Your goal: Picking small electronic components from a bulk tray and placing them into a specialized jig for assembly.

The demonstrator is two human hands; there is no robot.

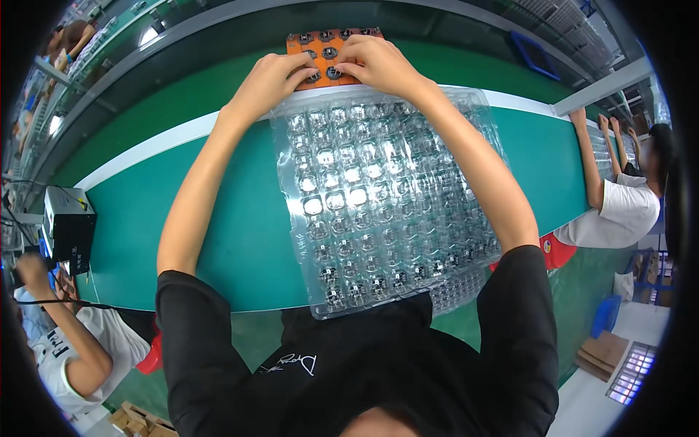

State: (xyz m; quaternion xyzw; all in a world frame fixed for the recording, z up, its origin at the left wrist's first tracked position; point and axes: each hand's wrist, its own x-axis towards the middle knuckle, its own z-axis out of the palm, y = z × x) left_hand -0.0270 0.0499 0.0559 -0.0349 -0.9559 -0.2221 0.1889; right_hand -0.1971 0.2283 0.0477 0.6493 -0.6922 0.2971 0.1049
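Observation:
An orange board (300, 46) lies at the far edge of the bench, carrying rows of small dark round parts (330, 53) that look like electronic components. My left hand (271, 81) reaches its left side, thumb and fingertips closed round one part at the near left corner. Beside it, my right hand (380, 67) pinches another part in the same near row. Between my forearms spreads a large clear plastic blister tray (295, 211). Dark parts sit in its nearest pockets; glare hides what many others hold.
The tray rests on a green bench mat (131, 218) and overhangs the near edge. A black box with cables (69, 226) stands at the left end. Co-workers sit on both sides, one in a white shirt (619, 211) at right. A blue tray (535, 54) lies at the far right.

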